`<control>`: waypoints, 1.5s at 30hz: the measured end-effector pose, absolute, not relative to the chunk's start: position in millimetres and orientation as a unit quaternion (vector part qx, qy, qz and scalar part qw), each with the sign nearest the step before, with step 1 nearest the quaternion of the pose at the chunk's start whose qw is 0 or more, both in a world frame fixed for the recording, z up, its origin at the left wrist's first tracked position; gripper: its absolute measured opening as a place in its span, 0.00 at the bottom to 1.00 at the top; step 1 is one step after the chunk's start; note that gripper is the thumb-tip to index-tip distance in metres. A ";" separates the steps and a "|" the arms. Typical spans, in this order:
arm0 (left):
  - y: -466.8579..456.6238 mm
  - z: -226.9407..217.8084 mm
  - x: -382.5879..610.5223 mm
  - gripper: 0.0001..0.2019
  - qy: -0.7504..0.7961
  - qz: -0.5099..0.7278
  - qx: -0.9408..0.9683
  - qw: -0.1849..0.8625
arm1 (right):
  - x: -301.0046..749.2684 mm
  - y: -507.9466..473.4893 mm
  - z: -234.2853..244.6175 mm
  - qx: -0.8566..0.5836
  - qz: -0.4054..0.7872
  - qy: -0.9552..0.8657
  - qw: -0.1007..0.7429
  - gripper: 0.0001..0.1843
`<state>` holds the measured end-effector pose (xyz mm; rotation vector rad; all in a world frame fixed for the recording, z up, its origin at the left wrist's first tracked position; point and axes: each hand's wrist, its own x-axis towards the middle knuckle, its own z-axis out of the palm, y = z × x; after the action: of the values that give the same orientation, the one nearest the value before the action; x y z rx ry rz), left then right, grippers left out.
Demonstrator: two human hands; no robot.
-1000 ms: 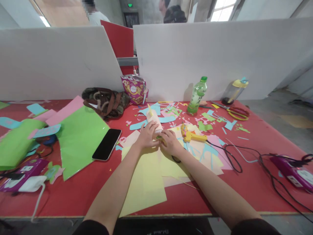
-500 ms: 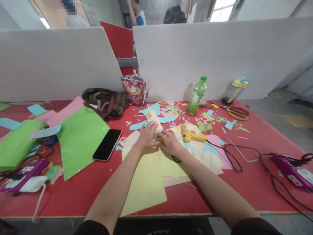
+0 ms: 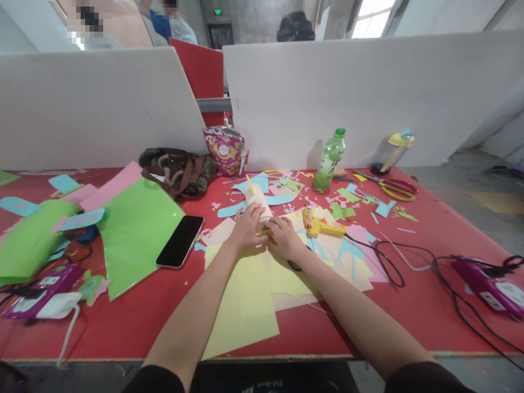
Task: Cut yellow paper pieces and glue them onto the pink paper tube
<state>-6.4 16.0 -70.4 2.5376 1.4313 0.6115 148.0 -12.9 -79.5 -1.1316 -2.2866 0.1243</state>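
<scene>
A pale cream paper tube with a yellow strip at its far end lies tilted over the paper pile in the middle of the table. My left hand is wrapped over its near left side. Against the tube's near end, the fingers of my right hand are bent and pressed, with a bit of green showing between the hands. Under both wrists spread yellow paper sheets. To the right of my right hand lies a yellow glue gun on paper scraps. What the fingertips pinch is partly hidden.
On the left are a black-screened phone, green sheets and a purple power strip. Behind stand a camouflage bag, snack pouch, green bottle and scissors. Cables cross the right side near another power strip.
My hands and the tube look almost unmoved. The view has shifted very slightly. Beyond the white partition, a person in the background has moved left.
</scene>
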 end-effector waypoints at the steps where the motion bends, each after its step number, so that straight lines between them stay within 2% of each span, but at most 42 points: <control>1: 16.2 -70.8 -6.4 0.32 0.478 0.207 0.850 0.082 | 148.0 -12.9 -79.3 -0.424 0.048 -0.857 0.290 0.18; 13: 16.1 -70.0 -7.8 0.33 0.476 0.202 0.853 0.075 | 149.6 -13.6 -79.3 -0.417 0.053 -0.860 0.288 0.18; 22: 16.1 -62.6 -11.7 0.29 0.440 0.187 0.874 0.084 | 168.7 -15.9 -49.1 -0.463 0.011 -0.824 0.327 0.13; 25: 11.7 -52.8 -9.2 0.28 0.443 0.211 0.869 0.063 | 178.4 -23.2 -41.4 -0.461 0.024 -0.843 0.278 0.10; 30: -8.6 -33.7 -5.8 0.27 0.410 0.218 0.885 0.024 | 187.8 -50.1 -38.7 -0.416 0.032 -0.901 0.120 0.09; 33: -30.2 -32.6 -5.7 0.25 0.357 0.201 0.912 0.019 | 191.4 -65.3 -40.4 -0.370 0.040 -0.926 0.064 0.09; 36: -53.5 -40.4 -5.4 0.22 0.292 0.151 0.942 0.063 | 195.9 -72.8 -44.9 -0.369 0.048 -0.927 0.052 0.08; 38: -66.0 -46.9 -4.9 0.28 0.242 0.098 0.959 0.110 | 199.2 -74.1 -48.4 -0.383 0.042 -0.921 0.062 0.09; 41: -76.3 -54.4 -4.7 0.33 0.243 0.052 0.957 0.146 | 204.0 -73.6 -51.5 -0.407 0.030 -0.911 0.059 0.09; 45: -77.5 -59.0 -5.6 0.30 0.261 0.026 0.955 0.141 | 210.4 -72.6 -51.5 -0.460 0.005 -0.888 0.019 0.08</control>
<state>-5.6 -77.5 -59.0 2.7571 0.7537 0.0748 210.4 -72.6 -51.5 -1.4268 -2.7565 0.0164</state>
